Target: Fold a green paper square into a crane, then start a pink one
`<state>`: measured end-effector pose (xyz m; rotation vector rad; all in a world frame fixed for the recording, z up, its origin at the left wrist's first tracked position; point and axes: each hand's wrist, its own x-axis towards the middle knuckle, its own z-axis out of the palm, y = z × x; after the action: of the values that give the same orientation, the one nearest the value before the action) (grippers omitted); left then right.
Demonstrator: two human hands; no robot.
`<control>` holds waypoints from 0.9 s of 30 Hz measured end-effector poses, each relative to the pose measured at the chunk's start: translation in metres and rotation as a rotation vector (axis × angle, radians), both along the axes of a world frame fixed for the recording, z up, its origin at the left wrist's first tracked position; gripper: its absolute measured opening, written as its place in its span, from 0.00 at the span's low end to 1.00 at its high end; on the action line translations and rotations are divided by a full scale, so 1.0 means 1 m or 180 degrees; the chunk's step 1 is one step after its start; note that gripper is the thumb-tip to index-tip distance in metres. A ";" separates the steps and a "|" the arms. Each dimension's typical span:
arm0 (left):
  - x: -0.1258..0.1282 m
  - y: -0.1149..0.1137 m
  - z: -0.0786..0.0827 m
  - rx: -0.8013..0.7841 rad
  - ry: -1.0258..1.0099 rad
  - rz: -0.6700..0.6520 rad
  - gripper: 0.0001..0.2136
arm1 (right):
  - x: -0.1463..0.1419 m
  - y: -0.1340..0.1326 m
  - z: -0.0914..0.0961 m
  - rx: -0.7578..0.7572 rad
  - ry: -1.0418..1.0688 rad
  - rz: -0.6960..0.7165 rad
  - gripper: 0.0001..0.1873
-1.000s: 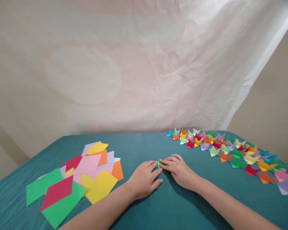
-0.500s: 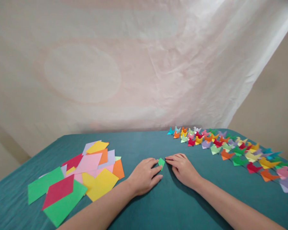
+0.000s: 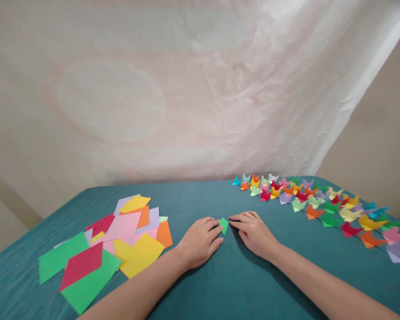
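A small piece of folded green paper (image 3: 224, 226) lies on the teal cloth between my two hands. My left hand (image 3: 202, 241) holds it by its left side, the fingertips covering part of that edge. From the other side, my right hand (image 3: 252, 232) has its thumb and forefinger drawn together at the upper right edge of the paper. The fingers partly hide the paper's corners, so its full shape does not show.
Loose coloured paper sheets (image 3: 143, 255) overlap in a pile on the left. Rows of small folded paper birds (image 3: 315, 212) in many colours stand along the right side of the teal-covered table (image 3: 193, 195). A pale curtain (image 3: 186, 111) hangs behind.
Both hands keep almost the same pose around the green paper. The view has shifted very slightly, and the paper birds appear a little higher and further left.
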<state>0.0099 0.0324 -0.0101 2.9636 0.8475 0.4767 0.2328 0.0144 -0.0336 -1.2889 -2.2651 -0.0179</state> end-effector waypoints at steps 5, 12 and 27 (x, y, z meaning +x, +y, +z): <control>0.000 0.000 -0.001 0.0025 -0.0045 -0.0014 0.16 | 0.001 0.001 -0.001 -0.0011 0.0013 0.0053 0.22; 0.000 0.000 0.000 -0.0011 -0.0031 -0.0019 0.16 | 0.002 0.002 -0.004 -0.0109 0.0063 0.0109 0.22; 0.000 0.000 -0.001 0.0059 -0.0054 -0.0062 0.15 | 0.000 0.002 -0.005 -0.0119 0.0195 0.0192 0.23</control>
<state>0.0096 0.0327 -0.0116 2.9775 0.8162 0.5108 0.2333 0.0163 -0.0383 -1.2226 -2.2608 0.0847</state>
